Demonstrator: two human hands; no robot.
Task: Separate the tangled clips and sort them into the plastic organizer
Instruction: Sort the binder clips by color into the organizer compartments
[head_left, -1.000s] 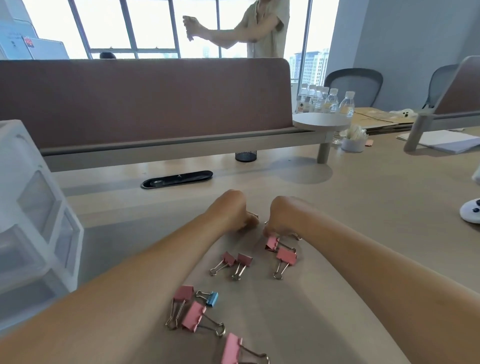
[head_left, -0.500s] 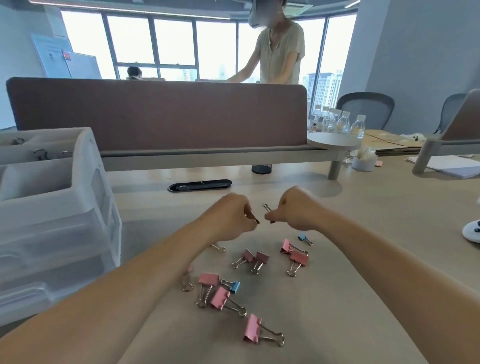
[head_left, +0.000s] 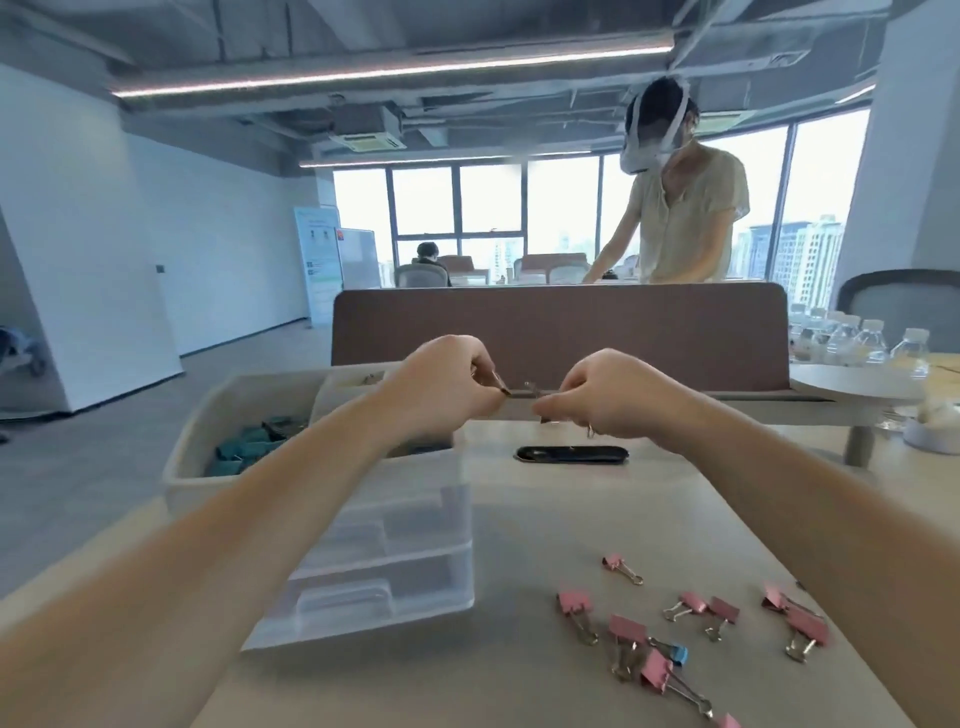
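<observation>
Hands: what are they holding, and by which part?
The left hand and right hand each pinch one end of the tangled clips; the exact part is too small to tell.

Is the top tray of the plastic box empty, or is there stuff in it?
Not empty. A heap of teal clips lies in the left top compartment of the organizer.

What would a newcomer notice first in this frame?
At centre frame, the left hand and right hand pinch the tangled clips between them, near the top of the plastic organizer, whose top tray holds teal clips. Pink clips lie scattered on the table at lower right, with one blue clip among them. Behind the divider stands a person wearing a headset.
</observation>
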